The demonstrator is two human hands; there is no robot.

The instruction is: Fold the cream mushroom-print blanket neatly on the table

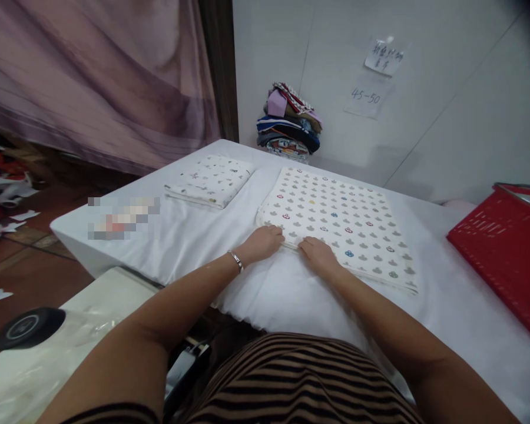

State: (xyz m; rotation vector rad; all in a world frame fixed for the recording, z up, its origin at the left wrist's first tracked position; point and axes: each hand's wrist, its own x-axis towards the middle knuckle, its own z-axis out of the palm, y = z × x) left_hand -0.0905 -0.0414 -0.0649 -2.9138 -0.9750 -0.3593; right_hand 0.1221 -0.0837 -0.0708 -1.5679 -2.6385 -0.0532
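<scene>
A folded white cloth (331,221) with rows of grey motifs and a few coloured ones lies flat on the white-covered table (203,235). At its near left edge, my left hand (265,242) has its fingers closed on the layered hem. Just to the right, my right hand (318,256) grips the same edge with curled fingers. A small gap separates the two hands; the thumbs are partly hidden. Farther left lies a smaller folded white cloth (212,179) with a sparse dark print, touched by neither hand.
A red plastic basket (503,247) stands at the right. Several folded textiles (289,123) are piled by the wall behind the table. A blurred-out item (123,219) lies on the left corner. A pale surface with a black round object (30,328) is at lower left.
</scene>
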